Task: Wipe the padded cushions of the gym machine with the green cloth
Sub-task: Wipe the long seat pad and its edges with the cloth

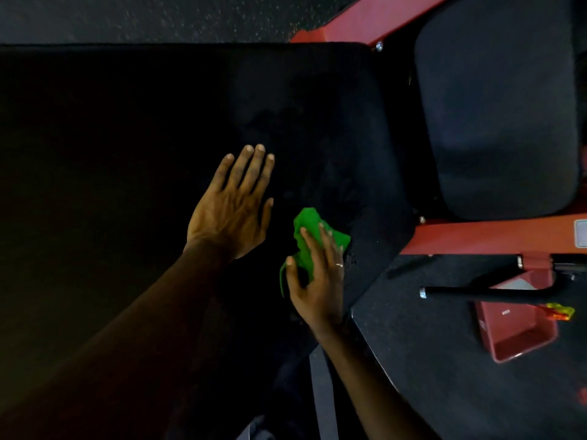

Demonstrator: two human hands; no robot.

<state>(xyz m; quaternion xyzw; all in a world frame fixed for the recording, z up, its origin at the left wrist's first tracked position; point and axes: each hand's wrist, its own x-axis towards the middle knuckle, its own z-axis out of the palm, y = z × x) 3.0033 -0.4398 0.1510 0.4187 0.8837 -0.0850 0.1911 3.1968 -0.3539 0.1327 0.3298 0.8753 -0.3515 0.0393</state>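
The left hand [230, 214] lay flat on the large black cushion [127, 138], fingers straight and close together, holding nothing and seemingly only bracing the body. Just beside it, the right hand [317, 274] covered the green cloth [309, 223], fingers draped over the bunched fabric and the thumb hooked at its lower edge, so the cloth sat pinned against the pad near the cushion's right border. The step in hand looked like wiping this near corner of the big pad. To do it well, the cloth would probably want spreading flatter under the palm, since a tight wad touches little of the surface. Long overlapping passes from the far edge back toward the body should cover more evenly than small scrubs. The bracing hand sat on pad that would itself need cleaning, so it ought to shift aside as the strokes reached it. The dark vinyl gave little sign of which parts were already wiped, so keeping to a set order seemed wise. The right border ran close to the red frame [476, 238], where knuckles could catch on a bolt. The smaller cushion [495, 115] beyond the frame appeared untouched by either hand and would likely come next.
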